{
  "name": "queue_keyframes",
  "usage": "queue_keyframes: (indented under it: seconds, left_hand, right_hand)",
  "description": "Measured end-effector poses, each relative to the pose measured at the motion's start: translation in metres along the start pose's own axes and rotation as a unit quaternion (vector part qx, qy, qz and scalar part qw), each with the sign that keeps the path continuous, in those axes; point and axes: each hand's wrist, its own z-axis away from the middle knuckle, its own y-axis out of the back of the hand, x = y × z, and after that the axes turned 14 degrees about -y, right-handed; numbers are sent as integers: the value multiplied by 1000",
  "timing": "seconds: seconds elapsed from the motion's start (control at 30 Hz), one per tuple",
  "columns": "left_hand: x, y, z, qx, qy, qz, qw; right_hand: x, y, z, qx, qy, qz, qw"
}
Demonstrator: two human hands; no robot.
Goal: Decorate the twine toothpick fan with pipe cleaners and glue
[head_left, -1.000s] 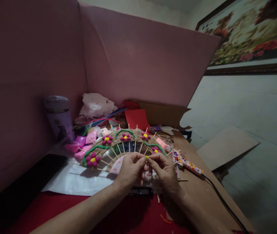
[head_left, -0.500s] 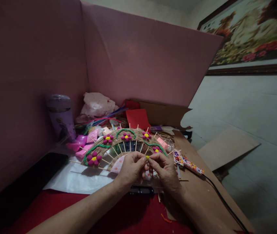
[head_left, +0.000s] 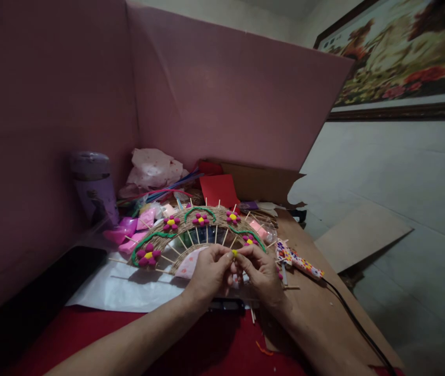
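Between the fingertips of my left hand point(head_left: 212, 271) and my right hand point(head_left: 259, 271) is a small yellow lump point(head_left: 234, 254), which looks like modelling clay. Both hands are closed in a pinch on it. Just behind them lies a fan-shaped piece point(head_left: 160, 241) of twine woven over thin sticks. Purple flowers point(head_left: 201, 220) with yellow centres and curling green strands point(head_left: 259, 241) decorate its band. A pink patterned patch point(head_left: 187, 262) covers its inner part. My hands hide the fan's lower right part.
A flowered glue gun point(head_left: 299, 261) with a black cord lies at right on brown board. At left are a dark phone-like slab point(head_left: 69, 266) and a purple tumbler point(head_left: 95, 188). Pink packets point(head_left: 123, 231) and red card point(head_left: 220, 190) lie behind the fan. Pink panels point(head_left: 222, 99) stand around the back.
The whole view has shifted slightly, so things appear a little further left. Both hands keep their pinch on the yellow lump, with hardly any visible movement.
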Motion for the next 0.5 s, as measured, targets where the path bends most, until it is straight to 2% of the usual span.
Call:
queue_keyframes:
  seconds: [0.1, 0.37, 0.5]
  left_hand:
    - [-1, 1, -1, -11, 8, 8, 1000]
    - [-1, 2, -2, 0, -37, -28, 999]
    - [-4, 3, -3, -8, -45, -50, 998]
  right_hand:
    - [-1, 2, 0, -8, -4, 2, 1000]
    - [-1, 0, 1, -25, -34, -27, 999]
    - [-1, -2, 3, -6, -13, -4, 1000]
